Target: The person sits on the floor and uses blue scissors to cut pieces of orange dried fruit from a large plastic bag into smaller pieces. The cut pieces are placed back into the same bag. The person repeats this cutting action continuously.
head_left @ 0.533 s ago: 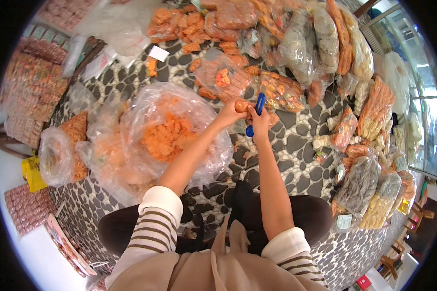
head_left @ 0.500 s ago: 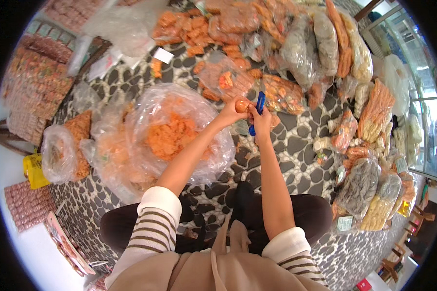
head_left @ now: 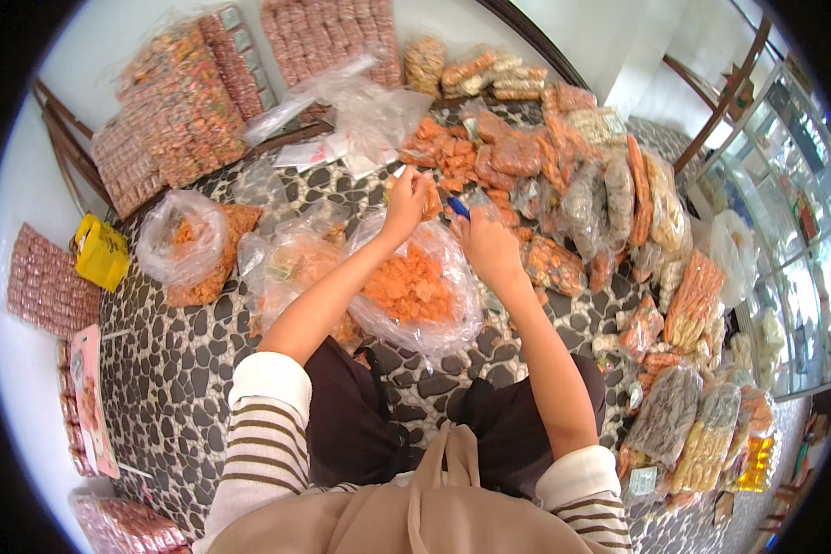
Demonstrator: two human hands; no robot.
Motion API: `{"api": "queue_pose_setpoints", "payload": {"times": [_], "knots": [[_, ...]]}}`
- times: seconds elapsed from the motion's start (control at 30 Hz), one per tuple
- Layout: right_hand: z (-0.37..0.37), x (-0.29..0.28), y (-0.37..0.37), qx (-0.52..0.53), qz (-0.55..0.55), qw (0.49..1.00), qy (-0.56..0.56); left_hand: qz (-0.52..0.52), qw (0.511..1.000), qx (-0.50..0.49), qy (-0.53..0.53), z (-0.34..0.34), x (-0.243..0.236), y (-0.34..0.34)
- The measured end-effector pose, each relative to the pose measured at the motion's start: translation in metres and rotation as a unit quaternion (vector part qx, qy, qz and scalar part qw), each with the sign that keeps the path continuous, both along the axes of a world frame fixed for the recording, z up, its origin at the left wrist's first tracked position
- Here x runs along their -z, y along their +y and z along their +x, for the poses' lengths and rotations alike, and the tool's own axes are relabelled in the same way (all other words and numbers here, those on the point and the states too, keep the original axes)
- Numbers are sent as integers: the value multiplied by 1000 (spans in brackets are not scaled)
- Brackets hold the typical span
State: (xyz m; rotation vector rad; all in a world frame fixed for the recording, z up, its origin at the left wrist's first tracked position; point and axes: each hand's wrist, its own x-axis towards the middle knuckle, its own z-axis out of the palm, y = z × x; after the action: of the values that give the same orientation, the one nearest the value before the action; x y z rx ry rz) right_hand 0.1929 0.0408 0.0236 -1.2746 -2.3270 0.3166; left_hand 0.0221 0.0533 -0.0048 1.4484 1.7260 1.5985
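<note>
My left hand [head_left: 404, 205] is closed around the gathered part of a small orange-filled plastic packet [head_left: 431, 199], held above the far rim of a large clear bag [head_left: 468, 309]. That bag lies wide open on the floor, with loose orange snack pieces [head_left: 411, 286] inside. A little to the right, my right hand [head_left: 491, 247] grips a slim blue tool [head_left: 459, 208]. Its end sticks out toward the packet, and my fingers hide the rest, so its exact kind is unclear. The two hands are slightly apart.
Filled orange packets [head_left: 512, 152] lie beyond my hands. Long bagged snacks [head_left: 586, 208] and more bags [head_left: 669, 415] line the right side, before a glass cabinet [head_left: 776, 185]. At left are another open bag [head_left: 183, 238], a yellow bag [head_left: 102, 252] and stacked packs [head_left: 180, 102].
My view has swung left, showing more of the wall and stacked packs. My hands have moved apart; the left now holds the packet higher, and the blue tool is mostly covered by my right hand.
</note>
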Motion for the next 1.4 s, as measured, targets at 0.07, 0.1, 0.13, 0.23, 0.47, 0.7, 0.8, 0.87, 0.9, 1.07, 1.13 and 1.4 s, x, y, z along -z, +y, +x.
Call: {"api": "queue_pose_setpoints", "payload": {"times": [0.07,0.1,0.13,0.23,0.47,0.7,0.8,0.87,0.9,1.07,1.13,1.4], "knots": [[-8,-13,-15,-6,-12,1000,-13,59,992,-58,97,-4,-7,-13],[-12,-17,-20,-8,-14,1000,-10,78,990,-57,102,-6,-9,-19],[-15,-20,-24,-10,-17,1000,-7,95,989,-52,104,-6,-10,-23],[-22,-22,-31,-4,-19,1000,-17,119,982,-37,141,-6,-12,-36],[-26,-8,-29,-38,-44,995,-83,128,980,-68,138,-7,-8,-42],[-21,19,-18,-34,-109,992,-47,107,984,-109,87,-26,-3,-27],[-24,18,2,-1,-125,988,89,92,992,-76,45,-19,5,-27],[-26,16,11,-26,-185,963,195,108,992,-51,33,-11,10,-27],[-32,17,11,-30,-199,948,247,91,995,-42,23,-6,12,-28],[-34,14,9,-9,-197,947,255,61,998,3,-25,4,19,-38],[-31,10,8,7,-183,954,236,80,995,23,-50,4,18,-42],[-13,4,8,-5,-141,966,217,195,846,95,487,-20,0,-62]]}}
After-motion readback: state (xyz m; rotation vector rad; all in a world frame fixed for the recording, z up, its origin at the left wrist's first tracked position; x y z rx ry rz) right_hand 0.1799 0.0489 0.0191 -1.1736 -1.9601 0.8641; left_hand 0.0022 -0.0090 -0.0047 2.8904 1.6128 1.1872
